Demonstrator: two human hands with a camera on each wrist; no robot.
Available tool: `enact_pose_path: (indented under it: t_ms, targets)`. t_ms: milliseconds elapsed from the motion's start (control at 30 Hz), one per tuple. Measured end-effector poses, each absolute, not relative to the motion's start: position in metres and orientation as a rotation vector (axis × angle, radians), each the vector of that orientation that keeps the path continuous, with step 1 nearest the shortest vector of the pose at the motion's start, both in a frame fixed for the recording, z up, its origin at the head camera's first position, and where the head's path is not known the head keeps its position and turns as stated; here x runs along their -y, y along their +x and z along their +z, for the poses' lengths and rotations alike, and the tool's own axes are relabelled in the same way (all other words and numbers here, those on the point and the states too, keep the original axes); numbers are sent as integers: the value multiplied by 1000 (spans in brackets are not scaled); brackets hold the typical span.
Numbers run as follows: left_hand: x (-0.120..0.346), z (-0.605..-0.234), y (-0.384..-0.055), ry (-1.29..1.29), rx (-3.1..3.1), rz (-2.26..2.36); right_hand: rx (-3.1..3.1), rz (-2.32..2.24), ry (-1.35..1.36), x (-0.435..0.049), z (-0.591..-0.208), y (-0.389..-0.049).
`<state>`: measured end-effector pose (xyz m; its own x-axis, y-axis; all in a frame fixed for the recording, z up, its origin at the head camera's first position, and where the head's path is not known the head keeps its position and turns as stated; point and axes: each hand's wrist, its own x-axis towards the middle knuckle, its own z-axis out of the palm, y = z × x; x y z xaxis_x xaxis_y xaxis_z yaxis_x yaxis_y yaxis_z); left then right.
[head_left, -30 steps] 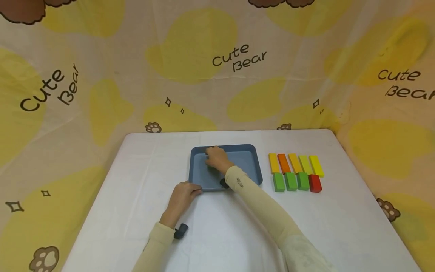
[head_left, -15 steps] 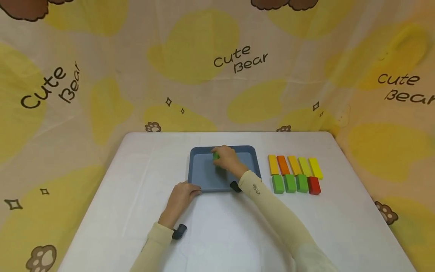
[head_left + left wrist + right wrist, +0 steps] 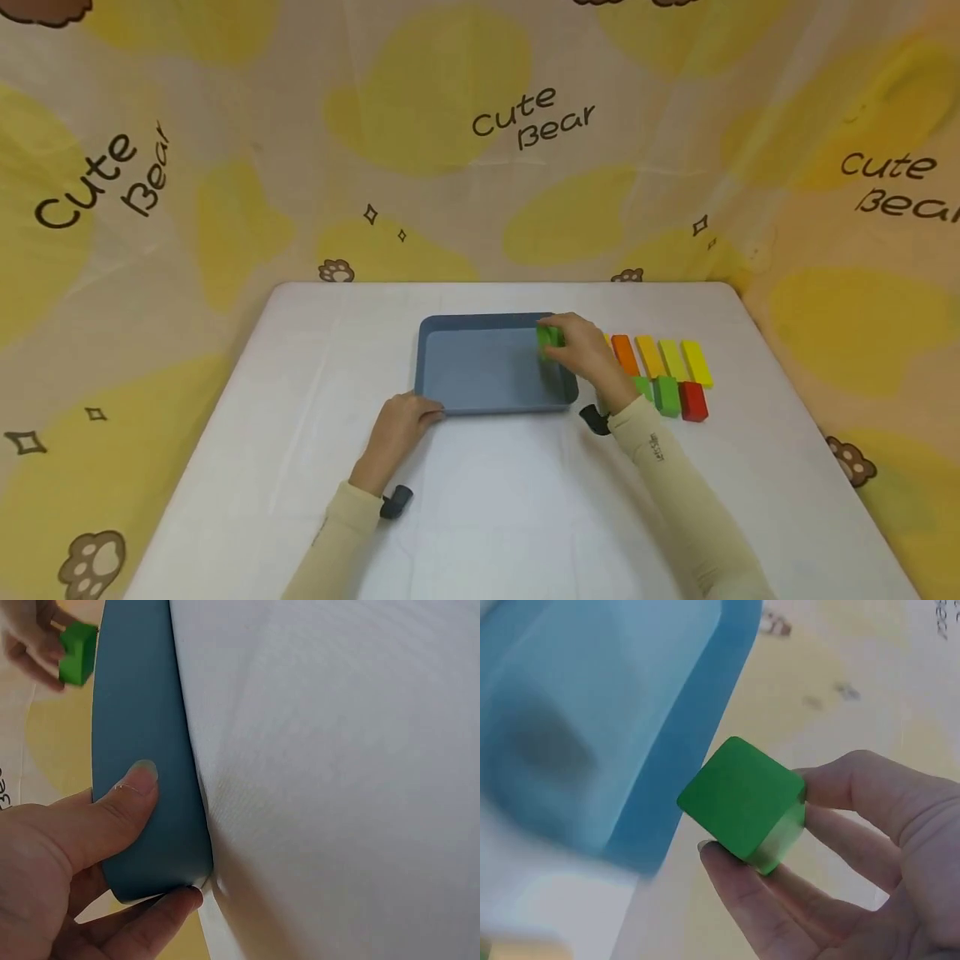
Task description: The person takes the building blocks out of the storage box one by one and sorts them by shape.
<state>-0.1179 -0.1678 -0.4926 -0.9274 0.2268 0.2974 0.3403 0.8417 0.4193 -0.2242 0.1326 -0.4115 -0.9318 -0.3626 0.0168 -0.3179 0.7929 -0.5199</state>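
My right hand [image 3: 588, 354] pinches a green block [image 3: 548, 340] between thumb and fingers, raised over the right end of a blue-grey tray [image 3: 487, 367]. The right wrist view shows the block's smooth square face, with the fingers along its edges and the tray's wall beside it. At the tray's near left corner, my left hand [image 3: 397, 429] holds the rim. Up close in the left wrist view, the thumb presses the tray's outer wall [image 3: 150, 697] and the fingers curl round the corner. Nothing lies on the visible tray floor.
To the right of the tray, several blocks stand in two rows, among them an orange block [image 3: 625, 355], a yellow block [image 3: 697, 363], a green block [image 3: 667, 397] and a red block [image 3: 693, 402]. My right hand partly covers the rows' left end. A patterned cloth [image 3: 420, 125] hangs behind the white table.
My right hand has moved rightward across the tray with the green block, from its left part to its right edge. My left hand stays at the near left corner.
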Motion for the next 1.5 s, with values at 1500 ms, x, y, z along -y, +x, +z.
enact_pose_path:
  t_ms: [1500]
  targets:
    - [170, -494, -121, -416, 2800, -732, -2785, -563, 11, -348, -457, -164]
